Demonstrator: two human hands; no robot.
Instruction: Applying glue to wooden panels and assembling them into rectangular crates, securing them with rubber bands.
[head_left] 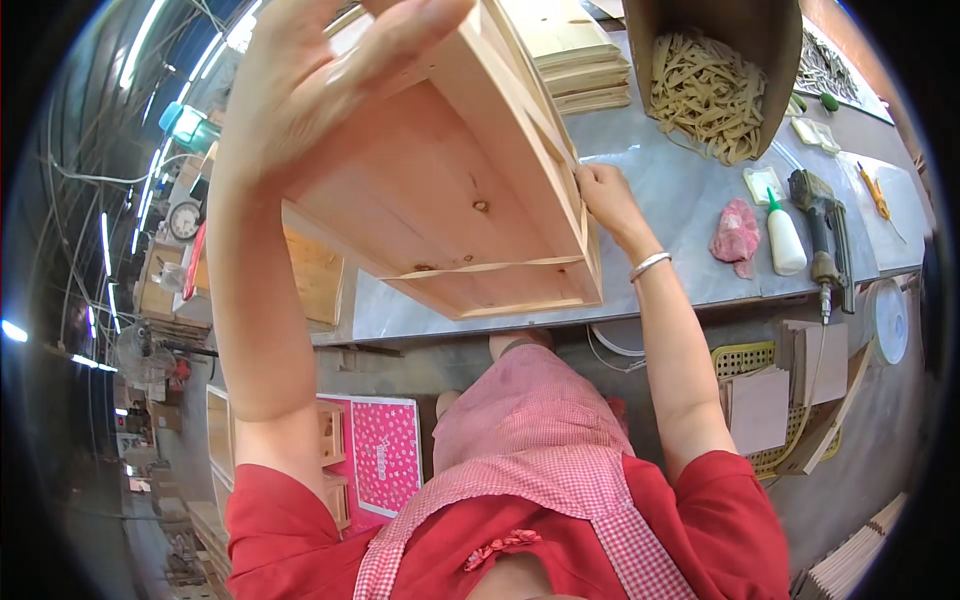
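A: Position of the wooden case?

B: Above the near part of the grey table, tilted; long axis runs from the upper edge of view toward the wearer, slanting slightly right

A: Which hand is nearer?

B: The right hand. Fingers curl closed on the case's right side edge, so the case lies immediately left of them

A: And the left hand?

B: Raised across the case's upper left, thumb apart from the palm. Blur and the cropped fingertips spoil the reading: I cannot tell whether these fingers touch wood or how wide they stand
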